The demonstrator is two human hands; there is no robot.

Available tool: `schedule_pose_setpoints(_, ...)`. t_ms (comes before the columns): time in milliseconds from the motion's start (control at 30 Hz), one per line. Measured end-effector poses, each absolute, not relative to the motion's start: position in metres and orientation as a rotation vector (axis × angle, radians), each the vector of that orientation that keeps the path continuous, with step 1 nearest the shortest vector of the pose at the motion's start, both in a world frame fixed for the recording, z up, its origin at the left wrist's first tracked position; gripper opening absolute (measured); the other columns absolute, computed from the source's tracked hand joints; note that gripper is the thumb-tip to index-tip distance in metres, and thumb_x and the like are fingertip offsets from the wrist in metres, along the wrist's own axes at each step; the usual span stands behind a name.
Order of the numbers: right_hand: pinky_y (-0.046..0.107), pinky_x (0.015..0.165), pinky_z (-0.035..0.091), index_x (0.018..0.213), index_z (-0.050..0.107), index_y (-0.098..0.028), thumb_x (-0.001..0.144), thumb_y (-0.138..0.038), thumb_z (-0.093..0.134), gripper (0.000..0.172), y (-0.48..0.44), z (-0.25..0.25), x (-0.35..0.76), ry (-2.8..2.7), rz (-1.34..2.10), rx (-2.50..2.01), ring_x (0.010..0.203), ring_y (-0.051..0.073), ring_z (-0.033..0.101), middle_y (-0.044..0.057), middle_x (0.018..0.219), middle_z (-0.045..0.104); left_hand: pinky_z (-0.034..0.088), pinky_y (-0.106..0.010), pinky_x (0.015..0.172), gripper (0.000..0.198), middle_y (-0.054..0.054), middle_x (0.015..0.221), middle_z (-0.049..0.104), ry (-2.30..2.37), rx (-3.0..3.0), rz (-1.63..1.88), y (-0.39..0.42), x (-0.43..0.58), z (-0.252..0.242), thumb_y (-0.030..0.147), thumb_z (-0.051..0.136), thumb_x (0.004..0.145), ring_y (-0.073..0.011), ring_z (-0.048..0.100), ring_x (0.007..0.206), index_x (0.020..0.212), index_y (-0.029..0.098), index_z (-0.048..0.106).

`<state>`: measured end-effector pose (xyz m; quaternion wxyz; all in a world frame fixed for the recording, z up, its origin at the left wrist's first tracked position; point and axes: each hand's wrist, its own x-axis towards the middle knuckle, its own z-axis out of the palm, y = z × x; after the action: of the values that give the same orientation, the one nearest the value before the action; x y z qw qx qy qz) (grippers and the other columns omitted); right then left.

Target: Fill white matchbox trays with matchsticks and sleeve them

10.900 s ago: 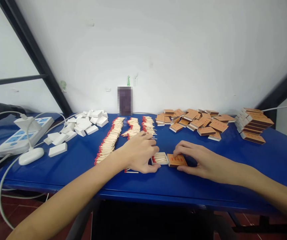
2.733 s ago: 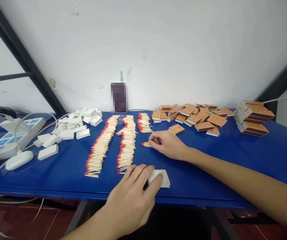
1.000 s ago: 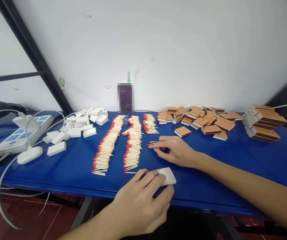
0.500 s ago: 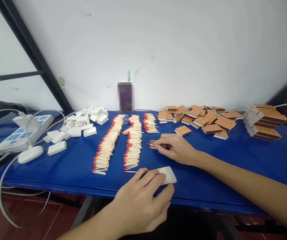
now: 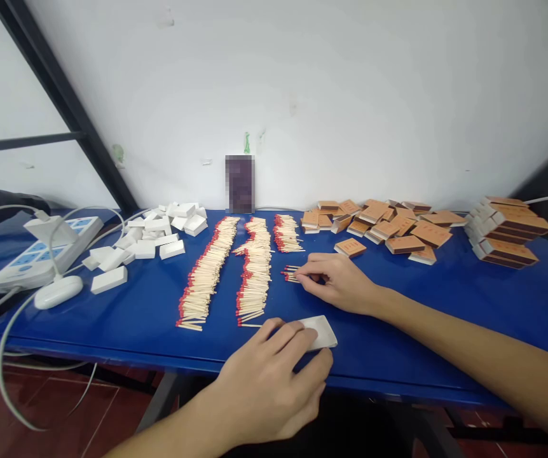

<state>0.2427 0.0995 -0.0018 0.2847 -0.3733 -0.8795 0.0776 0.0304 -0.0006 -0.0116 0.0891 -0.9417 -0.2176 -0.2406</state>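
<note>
On the desk [image 5: 417, 346], the left hand [image 5: 278, 375] touches a white tray [image 5: 323, 332]; farther off, the right hand [image 5: 338, 283] pinches a few matches [image 5: 290, 275].

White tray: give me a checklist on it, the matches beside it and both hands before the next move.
1. Left hand on the white tray: ok, it touches the tray's left part.
2. White tray open side up: cannot tell, the hand covers part of it.
3. Right hand at the small match group: ok, thumb and forefinger meet on it.
4. Small match group inside the tray: not ok, it lies on the blue table.
5. Match count there: cannot tell, partly covered.
</note>
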Motion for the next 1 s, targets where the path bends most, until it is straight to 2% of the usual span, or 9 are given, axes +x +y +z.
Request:
schedule_pose_setpoints(433, 0.027, 0.060, 0.037, 0.085, 0.076, -0.019, 0.095, -0.028, 0.051, 0.029, 0.0999, -0.0024, 0.2428, -2.368, 0.187, -0.996, 0.063, 0.014, 0.052, 0.003, 0.069, 0.061, 0.049, -0.039, 0.091, 0.024, -0.010, 0.107, 0.063, -0.651, -2.795, -0.710, -0.0005, 0.0308, -0.0118, 0.023, 0.053, 0.092, -0.0252, 0.060, 0.105, 0.112, 0.014, 0.061)
schedule_pose_setpoints(667, 0.028, 0.059, 0.036, 0.081, 0.075, -0.019, 0.094, -0.027, 0.050, 0.029, 0.1004, -0.0025, 0.2430, -2.385, 0.158, -1.013, 0.061, 0.013, 0.051, 0.002, 0.066, 0.058, 0.048, -0.039, 0.091, 0.023, -0.010, 0.107, 0.063, -0.644, -2.793, -0.721, -0.0004, 0.0307, -0.0118, 0.023, 0.052, 0.093, -0.0255, 0.060, 0.105, 0.112, 0.014, 0.061)
schedule_pose_setpoints(867, 0.028, 0.060, 0.036, 0.086, 0.075, -0.019, 0.093, -0.027, 0.052, 0.026, 0.0999, -0.0030, 0.2426, -2.350, 0.181, -1.038, 0.063, 0.014, 0.054, 0.003, 0.071, 0.064, 0.048, -0.039, 0.092, 0.023, -0.010, 0.108, 0.063, -0.646, -2.787, -0.713, -0.0006, 0.0308, -0.0111, 0.023, 0.052, 0.092, -0.0251, 0.060, 0.106, 0.112, 0.014, 0.061)
schedule_pose_setpoints(1000, 0.028, 0.060, 0.035, 0.074, 0.070, -0.019, 0.094, -0.027, 0.050, 0.030, 0.1001, -0.0013, 0.2417, -2.380, 0.157, -1.052, 0.061, 0.014, 0.053, 0.002, 0.067, 0.062, 0.048, -0.039, 0.092, 0.024, -0.011, 0.108, 0.064, -0.643, -2.789, -0.716, -0.0005, 0.0307, -0.0114, 0.023, 0.052, 0.093, -0.0251, 0.060, 0.106, 0.113, 0.014, 0.061)
